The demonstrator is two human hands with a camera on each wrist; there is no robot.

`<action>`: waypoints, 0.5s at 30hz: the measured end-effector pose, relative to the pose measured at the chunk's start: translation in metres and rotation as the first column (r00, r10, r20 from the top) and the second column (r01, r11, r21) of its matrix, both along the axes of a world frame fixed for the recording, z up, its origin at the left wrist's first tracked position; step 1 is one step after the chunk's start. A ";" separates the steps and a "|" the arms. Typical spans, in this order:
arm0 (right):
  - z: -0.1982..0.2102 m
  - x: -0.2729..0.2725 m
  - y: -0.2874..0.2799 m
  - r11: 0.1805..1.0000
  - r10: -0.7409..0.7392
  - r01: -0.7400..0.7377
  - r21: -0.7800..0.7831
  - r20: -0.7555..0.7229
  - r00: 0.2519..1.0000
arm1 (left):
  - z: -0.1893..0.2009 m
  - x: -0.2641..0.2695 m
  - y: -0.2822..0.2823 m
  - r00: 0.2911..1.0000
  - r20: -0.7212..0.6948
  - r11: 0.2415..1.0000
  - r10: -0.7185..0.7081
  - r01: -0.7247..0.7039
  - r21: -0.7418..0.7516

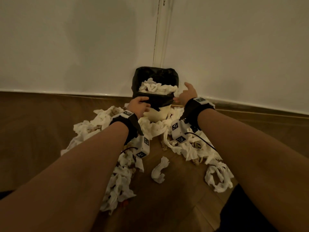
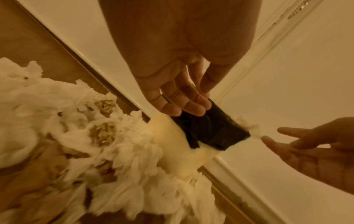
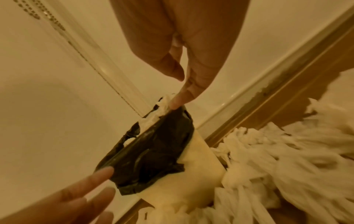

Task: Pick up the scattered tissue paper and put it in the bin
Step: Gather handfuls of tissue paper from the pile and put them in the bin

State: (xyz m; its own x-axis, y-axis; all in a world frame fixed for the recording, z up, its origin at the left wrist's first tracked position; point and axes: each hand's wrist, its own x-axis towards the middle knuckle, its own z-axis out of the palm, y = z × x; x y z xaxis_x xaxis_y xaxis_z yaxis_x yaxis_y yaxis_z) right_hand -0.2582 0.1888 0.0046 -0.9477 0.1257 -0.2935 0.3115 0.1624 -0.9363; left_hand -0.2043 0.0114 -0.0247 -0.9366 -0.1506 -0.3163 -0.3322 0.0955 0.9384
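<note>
A cream bin (image 1: 158, 112) with a black liner (image 1: 155, 74) stands against the wall, heaped with white tissue (image 1: 157, 87). My left hand (image 1: 139, 106) is at its left front corner, with straight fingers (image 2: 184, 104) lying on the liner (image 2: 210, 133). My right hand (image 1: 185, 94) is at the bin's right side, fingers spread, and one fingertip (image 3: 177, 103) touches tissue (image 3: 161, 106) at the rim. Neither hand holds anything. Crumpled tissue (image 1: 158, 171) lies scattered on the floor around the bin, in piles on the left (image 1: 120, 181) and right (image 1: 217, 178).
White wall panels (image 1: 66, 47) and a skirting board meet the wooden floor (image 1: 175, 206) right behind the bin. A dark object (image 1: 250, 215) sits at the lower right edge. Some tissue on the left holds brownish bits (image 2: 105, 131).
</note>
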 end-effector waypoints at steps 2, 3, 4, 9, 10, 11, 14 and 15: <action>-0.006 0.014 0.007 0.998 -0.035 0.039 -0.044 0.078 0.996 | -0.012 0.013 0.002 0.999 0.024 0.998 -0.039 0.040 -0.055; -0.016 0.019 0.014 0.996 -0.066 0.071 -0.046 0.102 0.993 | -0.018 0.020 0.004 0.997 0.038 0.992 -0.067 0.071 -0.101; -0.024 0.028 0.019 0.995 -0.096 0.099 -0.024 0.121 0.988 | -0.026 0.028 0.006 0.993 0.054 0.980 -0.107 0.115 -0.160; -0.072 0.064 0.040 0.967 -0.109 0.063 0.248 0.178 0.978 | -0.071 0.068 0.026 0.866 0.201 0.633 -0.458 0.476 -0.611; -0.080 0.069 0.041 0.961 -0.121 0.063 0.269 0.205 0.971 | -0.081 0.074 0.033 0.799 0.269 0.499 -0.537 0.558 -0.662; -0.088 0.075 0.042 0.950 -0.120 0.045 0.310 0.225 0.967 | -0.091 0.081 0.039 0.723 0.346 0.368 -0.597 0.631 -0.683; -0.107 0.091 0.051 0.873 -0.120 -0.026 0.487 0.268 0.956 | -0.121 0.097 0.053 0.533 0.534 0.101 -0.657 0.764 -0.638; -0.112 0.098 0.055 0.851 -0.120 -0.052 0.523 0.291 0.949 | -0.129 0.102 0.055 0.493 0.565 0.054 -0.661 0.782 -0.620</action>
State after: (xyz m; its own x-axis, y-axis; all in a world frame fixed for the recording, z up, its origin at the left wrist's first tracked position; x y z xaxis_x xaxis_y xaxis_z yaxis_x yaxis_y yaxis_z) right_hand -0.1601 0.2434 -0.1073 -0.8149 0.3711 -0.4451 0.5778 0.5792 -0.5750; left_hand -0.1026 0.0668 -0.1533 -0.7001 0.3745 -0.6079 0.2673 0.9270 0.2632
